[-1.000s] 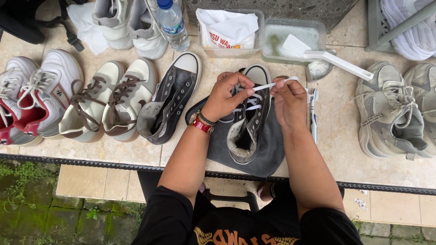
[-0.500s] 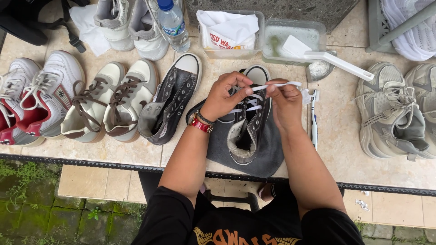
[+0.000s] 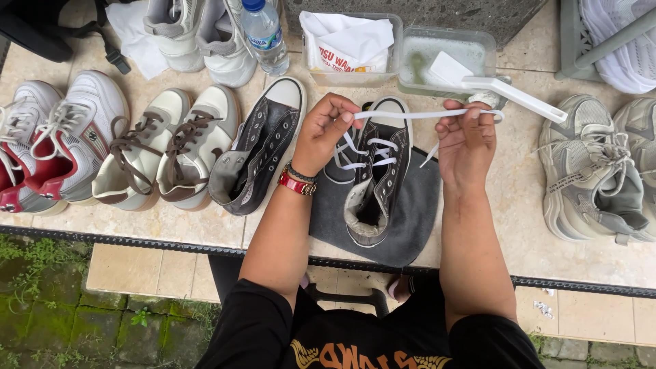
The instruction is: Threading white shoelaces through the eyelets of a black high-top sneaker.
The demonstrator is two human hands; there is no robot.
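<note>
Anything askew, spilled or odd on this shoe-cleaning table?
One oddity: the black high-top sneaker left of the hands has no laces and lies splayed open, while its partner on the grey cloth is partly laced with a white lace. No spill is visible.

The scene is lit evenly by soft, diffuse daylight, and only faint shadows are cast beneath the shoes. Everything is rendered sharply, without glare. Slight wide-angle stretching is seen toward the corners.
</note>
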